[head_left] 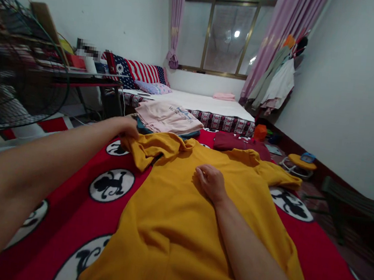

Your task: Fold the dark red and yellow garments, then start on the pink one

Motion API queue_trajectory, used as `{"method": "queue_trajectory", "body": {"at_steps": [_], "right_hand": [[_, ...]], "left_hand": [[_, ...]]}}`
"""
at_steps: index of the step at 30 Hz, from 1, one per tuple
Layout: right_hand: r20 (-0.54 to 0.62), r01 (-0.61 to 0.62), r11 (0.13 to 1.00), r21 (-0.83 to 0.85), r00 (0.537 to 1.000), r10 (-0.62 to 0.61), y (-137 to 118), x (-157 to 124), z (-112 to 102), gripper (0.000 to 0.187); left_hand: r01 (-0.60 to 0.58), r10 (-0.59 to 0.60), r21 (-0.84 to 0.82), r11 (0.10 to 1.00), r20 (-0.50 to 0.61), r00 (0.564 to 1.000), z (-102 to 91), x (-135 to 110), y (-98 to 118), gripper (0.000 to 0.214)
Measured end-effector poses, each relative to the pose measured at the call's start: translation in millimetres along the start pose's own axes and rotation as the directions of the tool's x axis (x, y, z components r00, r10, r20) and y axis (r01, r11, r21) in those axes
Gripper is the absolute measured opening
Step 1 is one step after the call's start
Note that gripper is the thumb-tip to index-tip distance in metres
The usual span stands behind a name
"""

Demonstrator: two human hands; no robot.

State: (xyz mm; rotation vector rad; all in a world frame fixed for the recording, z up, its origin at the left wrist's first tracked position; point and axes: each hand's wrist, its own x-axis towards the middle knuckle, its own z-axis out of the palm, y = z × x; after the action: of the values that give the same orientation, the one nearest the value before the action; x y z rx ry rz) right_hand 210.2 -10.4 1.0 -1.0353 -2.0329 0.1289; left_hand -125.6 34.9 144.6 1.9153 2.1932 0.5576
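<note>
A mustard-yellow shirt (172, 214) lies spread on a red bedcover (75, 182) printed with black-and-white cartoon circles. My left hand (128, 128) reaches to the shirt's far left corner, its fingers closed on a bunched sleeve. On the middle of the shirt rests my right hand (209, 182), fingers curled and pressing the cloth down. Just beyond the shirt sits a folded pink garment (167, 116) on top of a dark one.
A maroon folded garment (240, 143) lies beyond the shirt on the right. A black fan (17, 64) stands at the left. Behind are a second bed (207, 104), a cluttered table (80, 75), a window, hanging clothes (276, 82), a yellow stool (300, 163).
</note>
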Motion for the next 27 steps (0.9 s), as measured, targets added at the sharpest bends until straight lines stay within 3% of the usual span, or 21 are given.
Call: {"method": "queue_trajectory", "body": {"at_steps": [1, 2, 5, 7, 8, 9, 11, 12, 14, 16, 17, 19, 21, 23, 25, 27], "right_hand": [[-0.059, -0.024, 0.999, 0.038, 0.998, 0.027, -1.1, 0.1, -0.7, 0.025], [-0.125, -0.056, 0.994, 0.096, 0.990, 0.068, -2.3, 0.3, -1.9, 0.025], [-0.312, -0.148, 0.912, 0.382, 0.908, 0.278, -3.3, 1.2, -8.2, 0.031], [-0.380, -0.181, 0.804, 0.566, 0.809, 0.449, 1.3, 1.4, -14.0, 0.041], [-0.388, -0.195, 0.749, 0.634, 0.757, 0.526, 5.4, 1.3, -16.7, 0.044], [-0.381, -0.217, 0.694, 0.686, 0.706, 0.597, 10.7, 1.2, -19.0, 0.046], [-0.323, -0.283, 0.587, 0.758, 0.619, 0.715, 22.9, 0.8, -21.3, 0.045], [-0.286, -0.316, 0.540, 0.780, 0.588, 0.757, 28.8, 0.7, -21.0, 0.044], [-0.240, -0.367, 0.491, 0.790, 0.552, 0.798, 38.1, 0.5, -17.5, 0.040], [-0.249, -0.400, 0.535, 0.744, 0.577, 0.778, 42.7, 0.4, -11.8, 0.040], [-0.262, -0.415, 0.583, 0.699, 0.610, 0.748, 43.4, 0.1, -9.0, 0.041], [-0.285, -0.430, 0.706, 0.564, 0.701, 0.654, 42.2, -0.7, -4.9, 0.042], [-0.298, -0.405, 0.827, 0.391, 0.794, 0.530, 38.6, -1.8, -3.6, 0.038], [-0.281, -0.335, 0.922, 0.193, 0.882, 0.379, 33.2, -3.0, -4.2, 0.031], [-0.187, -0.241, 0.970, -0.008, 0.954, 0.236, 26.7, -3.7, -4.4, 0.028], [-0.053, -0.158, 0.971, -0.180, 0.987, 0.151, 20.9, -3.3, -3.2, 0.026]], "left_hand": [[0.023, -0.020, -0.043, 0.999, 0.069, 0.997, -8.8, 1.7, 21.1, 0.026], [0.004, 0.006, -0.147, 0.989, 0.071, 0.997, -15.9, 2.4, 44.5, 0.023], [-0.184, 0.186, -0.414, 0.892, -0.036, 0.982, -19.3, -4.7, 116.9, 0.027], [-0.415, 0.444, -0.676, 0.609, -0.143, 0.885, -4.5, -16.9, 151.8, 0.044], [-0.459, 0.540, -0.731, 0.505, -0.147, 0.829, 7.0, -24.1, 161.8, 0.053], [-0.477, 0.616, -0.764, 0.434, -0.135, 0.776, 20.0, -31.4, 166.0, 0.061], [-0.494, 0.685, -0.744, 0.450, -0.068, 0.726, 46.4, -43.6, 158.6, 0.071], [-0.503, 0.681, -0.696, 0.513, -0.027, 0.732, 57.8, -47.9, 148.6, 0.071], [-0.482, 0.604, -0.542, 0.688, 0.059, 0.795, 73.3, -53.7, 122.1, 0.067], [-0.388, 0.472, -0.354, 0.851, 0.189, 0.861, 77.7, -58.4, 94.7, 0.061], [-0.340, 0.406, -0.259, 0.904, 0.274, 0.872, 76.2, -61.6, 82.8, 0.057], [-0.289, 0.305, -0.107, 0.951, 0.469, 0.829, 68.6, -71.5, 64.4, 0.053], [-0.272, 0.228, -0.036, 0.962, 0.659, 0.717, 59.1, -86.0, 52.8, 0.052], [-0.258, 0.173, -0.025, 0.966, 0.802, 0.572, 51.7, -103.1, 46.1, 0.051], [-0.280, 0.175, -0.055, 0.958, 0.888, 0.426, 47.9, -119.1, 42.2, 0.045], [-0.330, 0.223, -0.107, 0.938, 0.916, 0.334, 46.3, -131.2, 40.7, 0.039]]}}
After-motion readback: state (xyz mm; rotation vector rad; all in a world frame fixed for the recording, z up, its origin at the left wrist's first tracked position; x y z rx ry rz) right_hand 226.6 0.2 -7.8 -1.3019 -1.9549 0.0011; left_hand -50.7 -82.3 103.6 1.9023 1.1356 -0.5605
